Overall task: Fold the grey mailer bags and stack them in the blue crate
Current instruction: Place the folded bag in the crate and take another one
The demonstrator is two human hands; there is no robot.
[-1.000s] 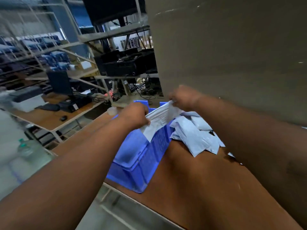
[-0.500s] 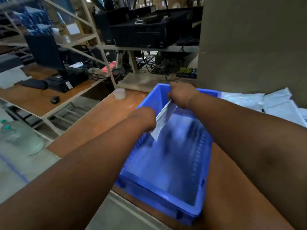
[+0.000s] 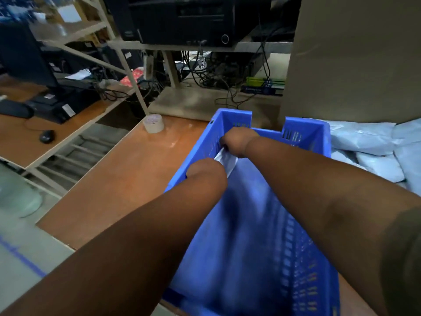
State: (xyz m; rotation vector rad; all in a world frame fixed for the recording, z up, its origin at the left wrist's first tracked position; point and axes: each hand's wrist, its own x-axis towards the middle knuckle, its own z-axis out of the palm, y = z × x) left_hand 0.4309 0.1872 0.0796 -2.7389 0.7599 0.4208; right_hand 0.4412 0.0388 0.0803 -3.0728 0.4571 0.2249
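Note:
The blue crate (image 3: 303, 131) stands on the brown table right in front of me, its inside blurred. Both my arms reach down into it along its left wall. Between them is a folded grey mailer bag (image 3: 226, 161), of which only a pale strip shows. My left hand (image 3: 206, 171) grips its near end and my right hand (image 3: 237, 141) grips its far end, fingers curled over the edge. More grey mailer bags (image 3: 364, 142) lie in a loose pile on the table to the right of the crate.
A roll of clear tape (image 3: 153, 123) sits on the table (image 3: 118, 183) left of the crate. A tall cardboard sheet (image 3: 355, 55) stands behind the pile. A desk with a mouse (image 3: 46, 135) and monitor stands at the left, across a gap.
Both hands carried the folded bag from above the table pile leftward and down into the crate. It now sits low against the crate's left wall.

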